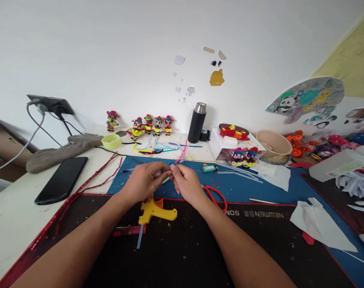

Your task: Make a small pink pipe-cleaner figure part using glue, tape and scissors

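Note:
My left hand (146, 178) and my right hand (186, 182) meet over the blue mat, fingertips pinched together. Between them is something small, mostly covered by the fingers; I cannot make out its kind. A bit of pale green shows just under the fingertips. Below the left hand lies a yellow hot glue gun (155, 212) with a clear glue stick (140, 237) poking out of its back. Red-handled scissors or pliers (216, 197) rest beside my right wrist, partly hidden by it. Pink and purple strips (183, 152) lie just beyond the hands.
Several small fuzzy dolls (137, 127) stand along the wall near a black thermos (197, 123). A phone (62, 180) and red tinsel stems (89, 185) lie left. On the right are a white box (219, 146), a bowl (273, 144), glue sticks (242, 172) and white tissue (320, 224).

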{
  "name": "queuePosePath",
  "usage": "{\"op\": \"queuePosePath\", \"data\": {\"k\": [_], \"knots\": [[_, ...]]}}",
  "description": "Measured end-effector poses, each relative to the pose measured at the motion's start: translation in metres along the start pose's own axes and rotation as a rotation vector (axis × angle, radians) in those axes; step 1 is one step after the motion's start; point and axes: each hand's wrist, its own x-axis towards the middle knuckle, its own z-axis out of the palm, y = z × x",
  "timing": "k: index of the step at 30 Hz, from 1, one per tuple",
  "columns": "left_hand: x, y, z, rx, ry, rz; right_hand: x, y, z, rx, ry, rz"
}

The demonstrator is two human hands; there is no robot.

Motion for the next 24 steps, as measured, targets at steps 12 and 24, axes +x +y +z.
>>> {"op": "queuePosePath", "data": {"k": [12,24], "knots": [[0.0046,0.0046,-0.0035,-0.116,0.042,-0.098,-0.0007,-0.0037,-0.0011,0.007,0.016,-0.031],[0.0046,0.0078,-0.0055,-0.333,0.003,-0.131,-0.0035,-0.0085,-0.0042,-0.062,0.035,-0.045]]}}
